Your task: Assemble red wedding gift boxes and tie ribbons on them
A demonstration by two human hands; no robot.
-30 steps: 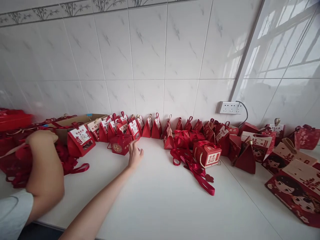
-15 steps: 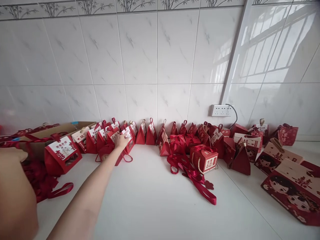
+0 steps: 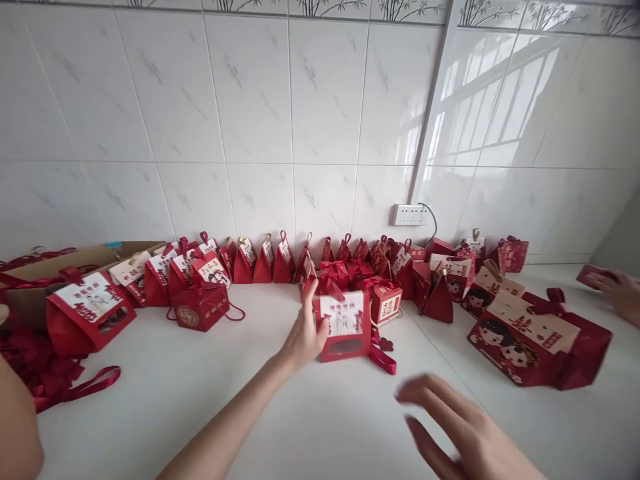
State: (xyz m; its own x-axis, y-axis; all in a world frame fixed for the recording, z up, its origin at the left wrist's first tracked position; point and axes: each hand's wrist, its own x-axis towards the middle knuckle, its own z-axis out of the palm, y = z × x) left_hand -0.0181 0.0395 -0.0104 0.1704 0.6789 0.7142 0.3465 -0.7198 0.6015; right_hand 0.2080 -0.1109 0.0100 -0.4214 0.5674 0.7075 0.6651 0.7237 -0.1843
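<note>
My left hand [image 3: 306, 333] grips a red gift box [image 3: 344, 327] by its left side. That box has a white printed flap, a small window low on its front and a red ribbon loop on top. To the right and nearer me, my right hand [image 3: 457, 427] hovers above the white table with thumb and fingers apart, holding nothing. Behind the held box lie red ribbons [image 3: 384, 360] and a small square box [image 3: 389, 303] with a rope handle. A hexagonal red box [image 3: 200, 307] with cord handles stands to the left.
Many red boxes line the tiled wall, where a power strip [image 3: 413, 215] is mounted. A large window box [image 3: 90, 310] and a cardboard carton [image 3: 125, 250] are at left. Larger printed boxes [image 3: 525, 340] sit at right. Another person's hand [image 3: 620, 293] touches a flat red item [image 3: 593, 275].
My left hand has taken a window box from the row and brought it rightward and closer. My right hand has come into view, as has another person's hand. The view has shifted right.
</note>
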